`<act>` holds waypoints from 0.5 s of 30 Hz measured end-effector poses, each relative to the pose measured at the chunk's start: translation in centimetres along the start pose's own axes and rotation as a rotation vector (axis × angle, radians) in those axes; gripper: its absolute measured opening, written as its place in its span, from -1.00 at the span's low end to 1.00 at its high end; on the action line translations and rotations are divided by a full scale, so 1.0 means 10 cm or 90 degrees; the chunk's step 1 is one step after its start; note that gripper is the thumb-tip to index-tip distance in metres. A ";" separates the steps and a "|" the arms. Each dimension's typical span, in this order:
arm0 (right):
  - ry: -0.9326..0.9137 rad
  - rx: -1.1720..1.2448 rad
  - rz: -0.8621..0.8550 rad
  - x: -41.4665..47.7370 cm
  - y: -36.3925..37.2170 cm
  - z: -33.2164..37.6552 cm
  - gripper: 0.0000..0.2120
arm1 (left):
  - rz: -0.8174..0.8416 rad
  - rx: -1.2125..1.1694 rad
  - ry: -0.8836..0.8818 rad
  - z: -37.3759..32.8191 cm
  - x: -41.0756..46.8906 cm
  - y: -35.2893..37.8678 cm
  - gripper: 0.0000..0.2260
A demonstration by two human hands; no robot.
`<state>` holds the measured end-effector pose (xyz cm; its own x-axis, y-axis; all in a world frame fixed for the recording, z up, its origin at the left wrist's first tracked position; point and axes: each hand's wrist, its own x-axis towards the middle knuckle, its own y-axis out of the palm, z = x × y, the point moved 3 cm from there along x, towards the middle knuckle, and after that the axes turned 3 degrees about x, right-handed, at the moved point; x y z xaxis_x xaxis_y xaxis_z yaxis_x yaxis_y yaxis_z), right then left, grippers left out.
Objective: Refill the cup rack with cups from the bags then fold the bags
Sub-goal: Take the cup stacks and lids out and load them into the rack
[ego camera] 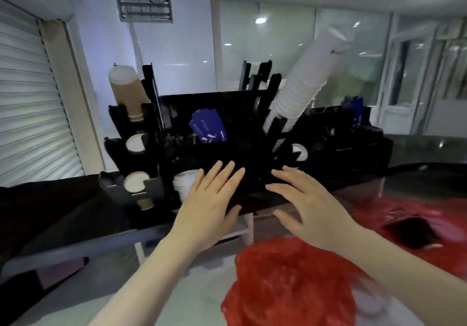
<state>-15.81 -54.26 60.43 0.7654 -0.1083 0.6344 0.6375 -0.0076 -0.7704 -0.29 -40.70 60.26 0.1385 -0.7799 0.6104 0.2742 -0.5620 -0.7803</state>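
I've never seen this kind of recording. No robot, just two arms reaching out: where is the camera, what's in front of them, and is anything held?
This single picture comes from a camera worn on a person's head, looking forward and down, so the arms are the wearer's own. The left hand and right hand are open, fingers spread, before a black cup rack on a dark counter. Neither holds anything; whether they touch the rack I cannot tell. A tall stack of white cups leans out of the rack at upper right; brown cups in a clear sleeve stand at its left. A red bag lies below the hands, a second red bag to the right.
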 end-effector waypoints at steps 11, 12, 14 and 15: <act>0.196 -0.147 0.084 -2.40 -1.18 -2.24 -0.57 | 0.042 -0.307 -0.052 -2.62 0.59 1.42 -0.46; 0.227 -0.143 0.094 -2.55 -1.29 -2.43 -0.59 | 0.050 -0.324 -0.059 -2.77 0.66 1.50 -0.48; 0.270 -0.140 0.096 -2.79 -1.47 -2.77 -0.63 | 0.059 -0.354 -0.086 -3.04 0.80 1.65 -0.53; 0.278 -0.144 0.094 -2.88 -1.52 -2.93 -0.65 | 0.062 -0.366 -0.102 -3.16 0.87 1.73 -0.55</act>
<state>-50.17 -80.15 52.01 0.7066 -0.5300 0.4688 0.4529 -0.1703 -0.8751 -24.42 -65.88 47.72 0.2915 -0.8086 0.5110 -0.2986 -0.5844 -0.7545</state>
